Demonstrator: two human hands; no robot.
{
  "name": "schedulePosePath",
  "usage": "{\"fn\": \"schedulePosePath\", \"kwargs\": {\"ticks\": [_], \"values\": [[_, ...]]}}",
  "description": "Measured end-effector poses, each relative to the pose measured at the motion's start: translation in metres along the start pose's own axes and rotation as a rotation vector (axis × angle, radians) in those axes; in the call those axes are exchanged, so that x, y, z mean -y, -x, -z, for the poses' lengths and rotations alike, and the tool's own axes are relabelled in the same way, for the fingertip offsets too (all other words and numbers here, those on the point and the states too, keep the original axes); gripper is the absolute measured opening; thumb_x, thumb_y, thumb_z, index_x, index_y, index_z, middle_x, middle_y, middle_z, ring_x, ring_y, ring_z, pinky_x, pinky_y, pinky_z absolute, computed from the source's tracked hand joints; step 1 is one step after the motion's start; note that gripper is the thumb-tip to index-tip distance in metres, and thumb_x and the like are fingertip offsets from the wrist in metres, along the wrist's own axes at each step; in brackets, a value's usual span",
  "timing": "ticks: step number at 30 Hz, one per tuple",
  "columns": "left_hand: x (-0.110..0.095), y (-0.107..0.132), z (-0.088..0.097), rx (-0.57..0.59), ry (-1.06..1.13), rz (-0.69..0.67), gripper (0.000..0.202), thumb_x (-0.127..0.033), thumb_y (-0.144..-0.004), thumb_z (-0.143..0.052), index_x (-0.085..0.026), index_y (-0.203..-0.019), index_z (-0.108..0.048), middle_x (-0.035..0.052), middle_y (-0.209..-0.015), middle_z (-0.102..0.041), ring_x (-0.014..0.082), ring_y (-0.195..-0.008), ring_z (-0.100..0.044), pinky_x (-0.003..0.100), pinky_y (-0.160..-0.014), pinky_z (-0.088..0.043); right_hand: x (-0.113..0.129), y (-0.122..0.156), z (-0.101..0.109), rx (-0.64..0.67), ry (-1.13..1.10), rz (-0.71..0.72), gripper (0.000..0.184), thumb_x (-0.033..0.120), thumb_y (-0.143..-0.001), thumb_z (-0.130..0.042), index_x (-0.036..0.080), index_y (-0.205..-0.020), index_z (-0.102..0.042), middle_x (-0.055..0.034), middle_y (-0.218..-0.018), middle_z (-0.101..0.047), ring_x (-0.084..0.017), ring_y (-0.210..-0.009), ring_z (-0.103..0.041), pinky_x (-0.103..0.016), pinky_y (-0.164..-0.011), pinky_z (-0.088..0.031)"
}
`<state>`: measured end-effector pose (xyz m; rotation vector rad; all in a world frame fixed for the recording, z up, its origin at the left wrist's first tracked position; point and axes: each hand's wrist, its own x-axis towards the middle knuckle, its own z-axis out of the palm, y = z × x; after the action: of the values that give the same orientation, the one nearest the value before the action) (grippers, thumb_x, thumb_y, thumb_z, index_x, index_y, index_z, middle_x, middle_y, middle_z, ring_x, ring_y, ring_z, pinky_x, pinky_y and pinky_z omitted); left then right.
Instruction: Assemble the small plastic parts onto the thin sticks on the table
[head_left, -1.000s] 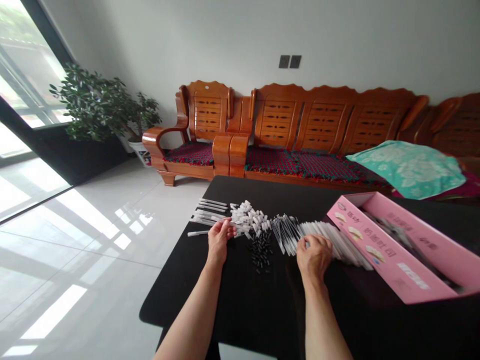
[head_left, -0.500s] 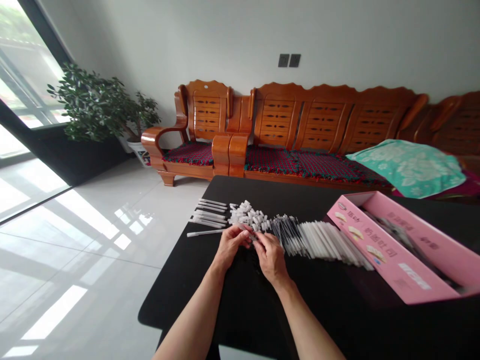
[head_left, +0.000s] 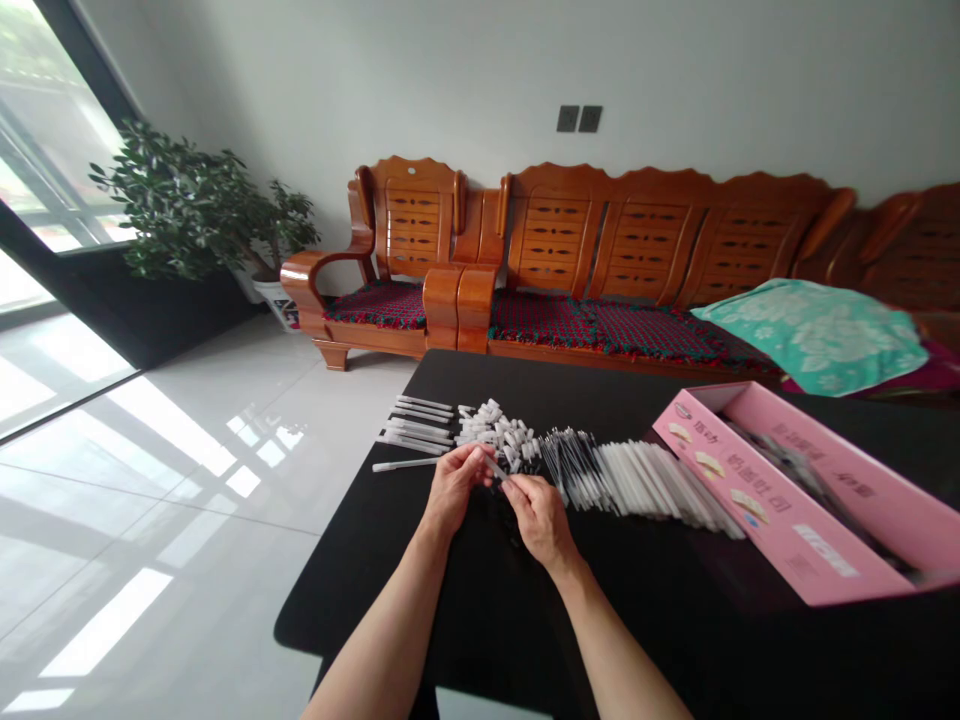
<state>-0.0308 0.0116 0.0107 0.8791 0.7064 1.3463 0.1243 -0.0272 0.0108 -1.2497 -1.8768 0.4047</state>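
Note:
My left hand (head_left: 454,487) and my right hand (head_left: 538,512) meet over the table, fingers pinched on a slim whitish pen barrel (head_left: 493,466) that spans the gap between them. Fingertips cover both of its ends. Just beyond lies a heap of short white caps (head_left: 491,425). To its right are thin dark pen refills (head_left: 574,468), then a row of translucent white pen tubes (head_left: 660,482). Several capped white pens (head_left: 420,430) lie side by side left of the heap, with one pen (head_left: 405,464) set apart near my left hand. Small black pieces, partly hidden, lie beneath my hands.
All this rests on a black table (head_left: 360,580). A pink open box (head_left: 780,500) stands at the right, dark contents inside. Behind are a wooden sofa (head_left: 652,235) with a teal cloth (head_left: 817,335) and a potted plant (head_left: 202,210).
My hands have drawn slightly apart, so more of the whitish barrel shows between the fingertips. The laid-out parts have stayed put.

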Motion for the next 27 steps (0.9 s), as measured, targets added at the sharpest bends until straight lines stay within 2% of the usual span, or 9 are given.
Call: {"fn": "schedulePosePath", "kwargs": {"ticks": [4,7,9,11,15,17,23,25,27], "values": [[0.001,-0.001,0.0,-0.067,-0.023,0.001,0.035,-0.043,-0.074,-0.08,-0.011,-0.086,-0.077,0.0027,-0.064,-0.064,0.0104,-0.055,-0.056,0.021,-0.055,-0.046,0.001,-0.001,-0.001,-0.046,0.12,0.092,0.037,0.027,-0.101,-0.039,0.019,-0.073,-0.06,-0.0043,-0.068,-0.061,-0.017,-0.069,-0.056,-0.027,-0.068,-0.037],[0.002,-0.001,0.001,-0.077,-0.023,0.019,0.037,-0.045,-0.073,-0.08,-0.011,-0.086,-0.076,0.0028,-0.063,-0.064,0.0109,-0.054,-0.056,0.022,-0.055,-0.045,0.004,-0.002,-0.001,-0.099,0.263,0.192,0.038,0.024,-0.101,-0.038,0.018,-0.069,-0.058,-0.0049,-0.064,-0.058,-0.018,-0.067,-0.053,-0.03,-0.072,-0.036],[0.003,-0.001,0.002,-0.073,-0.018,0.028,0.037,-0.045,-0.073,-0.08,-0.011,-0.086,-0.076,0.0025,-0.061,-0.064,0.0109,-0.053,-0.056,0.022,-0.055,-0.044,0.005,-0.002,0.0,-0.107,0.288,0.202,0.039,0.024,-0.101,-0.038,0.017,-0.068,-0.057,-0.0049,-0.063,-0.057,-0.018,-0.066,-0.052,-0.031,-0.073,-0.036],[0.002,0.0,0.003,-0.06,-0.011,0.029,0.037,-0.046,-0.073,-0.08,-0.011,-0.086,-0.076,0.0019,-0.06,-0.063,0.0103,-0.053,-0.055,0.021,-0.055,-0.043,0.005,-0.002,0.002,-0.069,0.211,0.151,0.039,0.026,-0.101,-0.038,0.017,-0.069,-0.059,-0.0041,-0.063,-0.058,-0.017,-0.066,-0.052,-0.029,-0.069,-0.035],[-0.001,0.0,0.004,-0.007,0.013,0.026,0.035,-0.044,-0.075,-0.079,-0.011,-0.084,-0.075,0.0013,-0.059,-0.062,0.0084,-0.052,-0.052,0.02,-0.054,-0.04,0.004,-0.001,0.007,0.087,-0.07,-0.01,0.04,0.034,-0.102,-0.038,0.017,-0.077,-0.064,0.0016,-0.06,-0.053,-0.013,-0.056,-0.05,-0.025,-0.056,-0.032],[-0.001,0.0,0.003,-0.002,0.016,0.024,0.034,-0.043,-0.074,-0.08,-0.01,-0.084,-0.075,0.0015,-0.06,-0.062,0.0083,-0.052,-0.052,0.02,-0.053,-0.039,0.004,-0.001,0.008,0.09,-0.092,-0.018,0.041,0.036,-0.103,-0.038,0.017,-0.076,-0.064,0.0022,-0.059,-0.052,-0.012,-0.056,-0.049,-0.025,-0.055,-0.031],[0.006,-0.002,-0.001,-0.166,-0.042,0.038,0.036,-0.044,-0.068,-0.083,-0.01,-0.079,-0.077,0.0021,-0.057,-0.063,0.01,-0.049,-0.054,0.022,-0.051,-0.043,0.005,-0.001,-0.003,-0.114,0.343,0.219,0.037,0.024,-0.101,-0.04,0.018,-0.07,-0.059,-0.0035,-0.059,-0.056,-0.017,-0.062,-0.05,-0.03,-0.067,-0.033],[0.008,-0.002,0.0,-0.195,-0.039,0.049,0.037,-0.045,-0.067,-0.084,-0.01,-0.078,-0.076,0.002,-0.056,-0.063,0.0096,-0.049,-0.054,0.021,-0.051,-0.043,0.005,-0.002,-0.005,-0.125,0.405,0.254,0.034,0.023,-0.1,-0.041,0.018,-0.073,-0.06,-0.0035,-0.058,-0.056,-0.017,-0.061,-0.05,-0.031,-0.068,-0.033],[0.008,-0.002,0.001,-0.194,-0.029,0.043,0.038,-0.045,-0.068,-0.083,-0.01,-0.08,-0.076,0.0019,-0.056,-0.063,0.0092,-0.049,-0.054,0.021,-0.051,-0.043,0.005,-0.003,-0.004,-0.106,0.355,0.224,0.034,0.024,-0.1,-0.042,0.018,-0.072,-0.06,-0.0035,-0.058,-0.056,-0.017,-0.062,-0.051,-0.03,-0.067,-0.033]]}}
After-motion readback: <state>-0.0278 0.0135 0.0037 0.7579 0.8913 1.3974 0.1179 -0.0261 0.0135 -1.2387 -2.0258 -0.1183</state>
